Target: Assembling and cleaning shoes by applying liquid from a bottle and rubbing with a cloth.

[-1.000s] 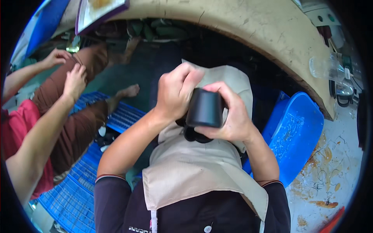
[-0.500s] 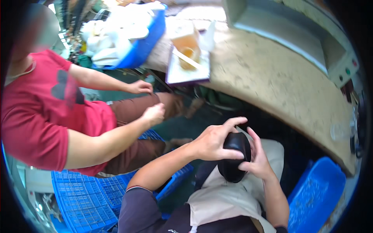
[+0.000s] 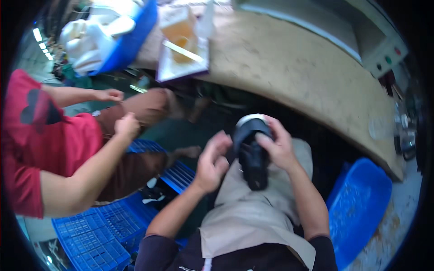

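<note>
A black shoe (image 3: 251, 156) with a white rim at its far end is held above my lap, over a beige apron (image 3: 242, 214). My right hand (image 3: 279, 147) grips its right side near the far end, thumb across the top. To the left of the shoe is my left hand (image 3: 211, 163), apart from it, with its fingers somewhat spread and slightly blurred. Nothing shows in that left hand. The shoe's underside is hidden.
Across the front runs a worn workbench (image 3: 289, 67) bearing a purple-edged tray (image 3: 199, 72). A blue basin (image 3: 361, 207) stands at right, blue crates (image 3: 92, 237) at lower left. A co-worker in a red shirt (image 3: 68, 153) sits close at left. A blue tub (image 3: 135, 49) holds white pieces.
My left hand has let go of the shoe and moved left. The shoe has been turned, showing its white rim and opening. The whole view has shifted, bringing more of the crates into sight.
</note>
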`<state>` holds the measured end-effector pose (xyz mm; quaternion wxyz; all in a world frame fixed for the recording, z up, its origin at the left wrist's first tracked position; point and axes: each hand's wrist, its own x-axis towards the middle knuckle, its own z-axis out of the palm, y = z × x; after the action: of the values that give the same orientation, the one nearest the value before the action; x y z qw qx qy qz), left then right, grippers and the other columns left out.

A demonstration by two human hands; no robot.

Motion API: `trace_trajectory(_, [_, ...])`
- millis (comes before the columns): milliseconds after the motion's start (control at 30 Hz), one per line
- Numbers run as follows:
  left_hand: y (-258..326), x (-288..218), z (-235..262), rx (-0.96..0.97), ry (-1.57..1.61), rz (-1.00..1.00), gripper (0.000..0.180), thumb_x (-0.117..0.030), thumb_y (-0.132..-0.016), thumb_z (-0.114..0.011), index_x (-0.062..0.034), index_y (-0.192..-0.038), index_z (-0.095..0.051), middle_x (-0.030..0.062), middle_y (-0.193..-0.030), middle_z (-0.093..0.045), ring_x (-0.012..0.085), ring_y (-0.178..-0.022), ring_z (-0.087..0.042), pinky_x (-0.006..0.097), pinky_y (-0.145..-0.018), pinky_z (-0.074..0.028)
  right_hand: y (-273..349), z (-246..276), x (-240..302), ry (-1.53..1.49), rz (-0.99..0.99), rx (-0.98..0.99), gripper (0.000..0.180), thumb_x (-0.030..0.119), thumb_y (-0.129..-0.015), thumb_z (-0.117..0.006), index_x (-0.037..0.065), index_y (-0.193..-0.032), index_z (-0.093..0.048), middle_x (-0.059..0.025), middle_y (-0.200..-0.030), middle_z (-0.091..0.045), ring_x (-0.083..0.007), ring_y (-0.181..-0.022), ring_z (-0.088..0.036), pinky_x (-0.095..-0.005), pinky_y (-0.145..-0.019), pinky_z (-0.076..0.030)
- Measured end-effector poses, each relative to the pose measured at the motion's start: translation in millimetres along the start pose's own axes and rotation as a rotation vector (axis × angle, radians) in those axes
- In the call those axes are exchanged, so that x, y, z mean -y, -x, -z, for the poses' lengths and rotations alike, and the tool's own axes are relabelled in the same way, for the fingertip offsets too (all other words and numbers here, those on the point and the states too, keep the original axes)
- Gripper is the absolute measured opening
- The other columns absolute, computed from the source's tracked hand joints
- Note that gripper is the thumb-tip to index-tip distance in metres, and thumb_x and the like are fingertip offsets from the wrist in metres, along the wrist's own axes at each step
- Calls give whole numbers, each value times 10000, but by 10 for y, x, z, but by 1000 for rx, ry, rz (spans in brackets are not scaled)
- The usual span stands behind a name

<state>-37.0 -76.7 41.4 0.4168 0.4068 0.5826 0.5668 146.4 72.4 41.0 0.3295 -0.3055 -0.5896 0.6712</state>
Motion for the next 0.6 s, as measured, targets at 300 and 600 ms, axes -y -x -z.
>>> trace_trajectory(300, [-829, 162, -646, 243, -614, -533, 515, 61, -788, -712, 29, -1298, -651, 177, -1166, -714, 292, -942, -720, 316, -803, -574, 98, 198, -464, 558, 462, -375, 389, -38, -797, -691, 7, -1183, -691, -121, -1084, -719, -238, -867, -678, -304, -768, -546])
trace_trajectory(600, [-924, 567, -900, 64, -758, -947, 404, 60, -789, -710, 4, -1189, -715, 144, -1108, -746, 289, -860, -729, 328, -757, -586, 177, 398, -698, 674, 639, -539, 314, -132, -747, -712, 4, -1024, -771, -93, -976, -748, -202, -738, -680, -261, -655, -545])
